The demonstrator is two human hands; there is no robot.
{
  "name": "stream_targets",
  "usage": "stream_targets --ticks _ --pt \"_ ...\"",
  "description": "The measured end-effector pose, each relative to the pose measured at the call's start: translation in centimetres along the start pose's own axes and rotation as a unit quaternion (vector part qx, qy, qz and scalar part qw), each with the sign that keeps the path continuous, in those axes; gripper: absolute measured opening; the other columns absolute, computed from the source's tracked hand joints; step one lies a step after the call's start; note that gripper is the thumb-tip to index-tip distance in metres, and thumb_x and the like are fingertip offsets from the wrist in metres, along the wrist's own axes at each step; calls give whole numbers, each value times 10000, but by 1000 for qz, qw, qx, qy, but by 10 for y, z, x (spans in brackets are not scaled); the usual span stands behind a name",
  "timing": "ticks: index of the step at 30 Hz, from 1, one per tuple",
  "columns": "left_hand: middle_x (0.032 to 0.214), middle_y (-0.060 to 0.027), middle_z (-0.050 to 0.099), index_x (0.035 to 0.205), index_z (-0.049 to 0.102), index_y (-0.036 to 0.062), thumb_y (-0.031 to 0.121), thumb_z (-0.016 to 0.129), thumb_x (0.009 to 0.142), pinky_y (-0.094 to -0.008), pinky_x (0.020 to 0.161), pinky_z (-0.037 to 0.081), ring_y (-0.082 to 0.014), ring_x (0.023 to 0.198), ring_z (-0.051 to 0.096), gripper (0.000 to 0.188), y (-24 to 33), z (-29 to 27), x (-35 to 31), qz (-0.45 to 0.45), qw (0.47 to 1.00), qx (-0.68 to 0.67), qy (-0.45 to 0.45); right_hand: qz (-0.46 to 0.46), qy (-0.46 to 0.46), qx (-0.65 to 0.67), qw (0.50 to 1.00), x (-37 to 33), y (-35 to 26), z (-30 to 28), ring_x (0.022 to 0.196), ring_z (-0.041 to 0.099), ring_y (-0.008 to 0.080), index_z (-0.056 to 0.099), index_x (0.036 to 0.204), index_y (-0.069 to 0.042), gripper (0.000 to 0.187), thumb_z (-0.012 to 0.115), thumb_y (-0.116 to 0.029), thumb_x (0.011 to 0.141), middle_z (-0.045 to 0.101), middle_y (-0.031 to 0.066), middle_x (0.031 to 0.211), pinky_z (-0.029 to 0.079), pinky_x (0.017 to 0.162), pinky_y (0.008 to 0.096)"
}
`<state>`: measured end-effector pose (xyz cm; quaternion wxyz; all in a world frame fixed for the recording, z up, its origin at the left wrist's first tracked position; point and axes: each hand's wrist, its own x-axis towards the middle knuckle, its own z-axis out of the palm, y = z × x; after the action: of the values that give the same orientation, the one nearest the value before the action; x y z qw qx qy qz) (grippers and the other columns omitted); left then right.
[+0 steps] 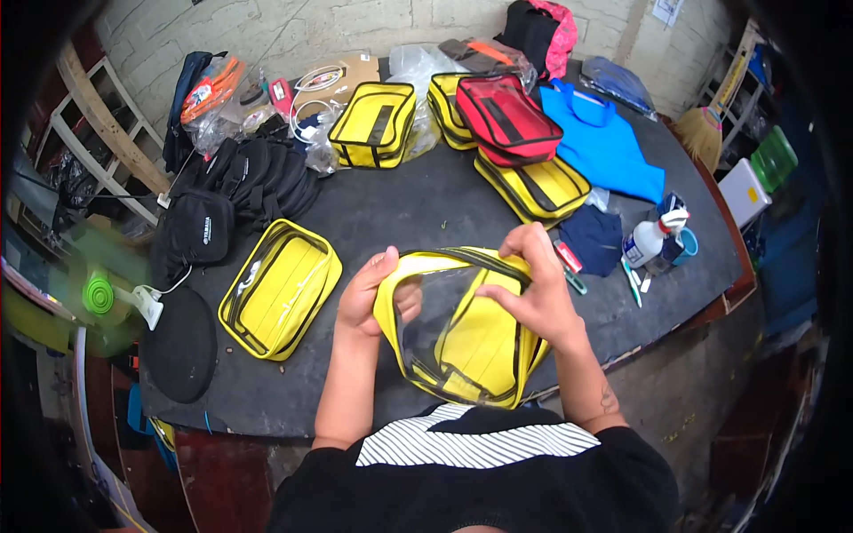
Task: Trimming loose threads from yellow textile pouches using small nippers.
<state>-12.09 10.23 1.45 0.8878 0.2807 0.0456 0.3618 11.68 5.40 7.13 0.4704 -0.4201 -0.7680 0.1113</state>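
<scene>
Close to my body, both hands hold up a yellow zip pouch (484, 346) with a clear plastic window and dark edging. My left hand (369, 298) grips its left side, the thumb along the outer edge and the fingertips showing by the clear plastic. Bent over the upper right edge are the fingers of my right hand (542, 293), with the thumb lower, against the yellow rim. A similar yellow pouch (283, 298) lies flat on the table, left of my left hand. Whether the held pouch's zip is closed I cannot tell.
On the dark table (382, 209), more yellow pouches (378, 124) and a red pouch (511, 120) sit at the back. Black bags (258, 182) lie left, near a small green fan (99, 293). A blue bag (604, 147) and a spray bottle (649, 242) stand right.
</scene>
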Motion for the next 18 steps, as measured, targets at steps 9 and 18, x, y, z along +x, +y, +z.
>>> stream_targets --ticks 9,18 --pt "674 -20 522 856 577 67 299 481 922 -247 465 356 -130 493 425 260 -98 30 17 312 921 10 234 109 -8 14 994 -15 -15 1 787 560 193 657 874 -5 209 765 -49 700 523 95 872 454 669 293" --pt "1098 -104 600 1169 499 30 286 489 925 -326 880 433 -196 1014 578 354 -111 76 7 348 908 122 198 -40 22 9 999 -17 -26 -5 724 557 223 615 832 15 190 752 -64 726 529 100 834 461 642 303"
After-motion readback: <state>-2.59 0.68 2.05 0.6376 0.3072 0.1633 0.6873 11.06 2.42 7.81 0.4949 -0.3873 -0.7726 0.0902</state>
